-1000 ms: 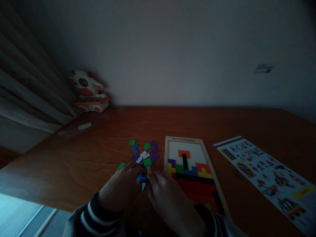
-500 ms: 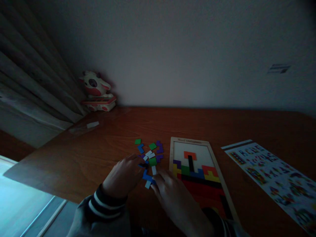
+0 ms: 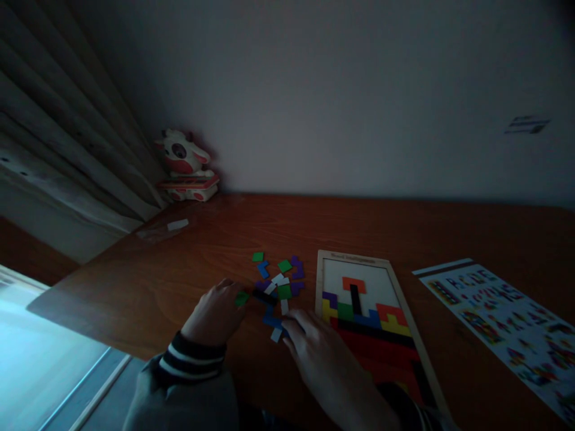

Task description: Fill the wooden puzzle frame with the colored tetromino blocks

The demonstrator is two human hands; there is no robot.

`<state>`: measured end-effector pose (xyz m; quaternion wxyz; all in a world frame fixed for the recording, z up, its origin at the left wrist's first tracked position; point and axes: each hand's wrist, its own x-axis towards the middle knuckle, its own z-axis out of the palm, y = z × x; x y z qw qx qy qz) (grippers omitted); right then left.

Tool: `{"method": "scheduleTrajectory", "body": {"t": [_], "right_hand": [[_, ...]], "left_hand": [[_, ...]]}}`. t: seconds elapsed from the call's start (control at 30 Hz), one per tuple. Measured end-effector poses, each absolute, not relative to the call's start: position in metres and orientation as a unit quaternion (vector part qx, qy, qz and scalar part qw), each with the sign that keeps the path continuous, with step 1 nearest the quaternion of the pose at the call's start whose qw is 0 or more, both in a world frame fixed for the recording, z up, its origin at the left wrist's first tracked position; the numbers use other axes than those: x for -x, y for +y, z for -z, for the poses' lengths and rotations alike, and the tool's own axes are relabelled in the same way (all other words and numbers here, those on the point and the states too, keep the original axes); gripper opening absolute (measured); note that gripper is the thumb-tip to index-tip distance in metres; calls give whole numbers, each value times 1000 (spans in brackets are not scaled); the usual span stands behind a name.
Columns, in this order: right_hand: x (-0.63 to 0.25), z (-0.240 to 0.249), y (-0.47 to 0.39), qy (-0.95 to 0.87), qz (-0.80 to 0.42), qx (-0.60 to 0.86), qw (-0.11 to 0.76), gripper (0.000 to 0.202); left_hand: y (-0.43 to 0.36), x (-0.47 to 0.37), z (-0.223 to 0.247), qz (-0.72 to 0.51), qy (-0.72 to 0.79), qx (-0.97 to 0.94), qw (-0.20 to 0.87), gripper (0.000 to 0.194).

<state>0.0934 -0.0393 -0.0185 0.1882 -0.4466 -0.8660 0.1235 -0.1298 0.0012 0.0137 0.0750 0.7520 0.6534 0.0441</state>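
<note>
My left hand (image 3: 216,312) is closed at the fingertips on a green puzzle piece (image 3: 242,298), left of the loose pile. My right hand (image 3: 318,353) rests at the pile's near right side. Its fingers curl over a blue puzzle piece (image 3: 272,319), and whether they grip one is hidden. Between the hands lie a black bar piece (image 3: 265,297), a green square (image 3: 284,291), white pieces (image 3: 284,307) and purple pieces (image 3: 297,267). To the right is the wooden puzzle board (image 3: 320,275), partly filled with coloured pieces; my right forearm covers its near left part.
A printed pattern sheet (image 3: 507,335) lies right of the board. A cow-shaped toy (image 3: 186,164) stands at the back left, against the wall. Near it on the wooden table (image 3: 251,224) is a clear wrapper with a white label (image 3: 178,224). A curtain (image 3: 67,120) hangs at the left.
My left hand has drawn back left from the pile and now has a green piece at its fingertips. The black bar has come into view. The whole view has shifted slightly.
</note>
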Motion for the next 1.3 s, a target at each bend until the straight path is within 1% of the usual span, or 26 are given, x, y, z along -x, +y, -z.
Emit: {"method": "scheduleTrajectory", "body": {"t": [0.13,0.3,0.5,0.67,0.73,0.87,1.0,1.17,1.3], "right_hand": [[-92,20,-40,-870,-119,429,210,26],[-92,19,-40,-876,-107,418,214,25],[-94,19,-42,-868,-124,421,232,27],[-106,10,-35,-859,-155,441,211,25],[-114,5,-28,-854,-141,461,196,23],[-122,-5,-12,-844,-106,501,161,23],[-119,-5,10,-834,-120,508,175,30],[-116,3,29,-813,-140,530,198,23],[-120,10,34,-796,-175,536,220,21]], "left_hand": [[5,124,-12,-49,648,-752,111,28],[9,122,-12,-60,632,-765,112,34],[7,117,-18,-73,608,-780,129,47],[7,115,-17,-90,583,-795,142,41],[9,116,-14,-94,578,-798,144,38],[11,119,-8,-89,584,-794,146,41],[11,120,-7,-90,580,-797,142,39],[9,118,-8,-92,576,-801,134,35],[9,118,-8,-95,573,-804,132,35]]}}
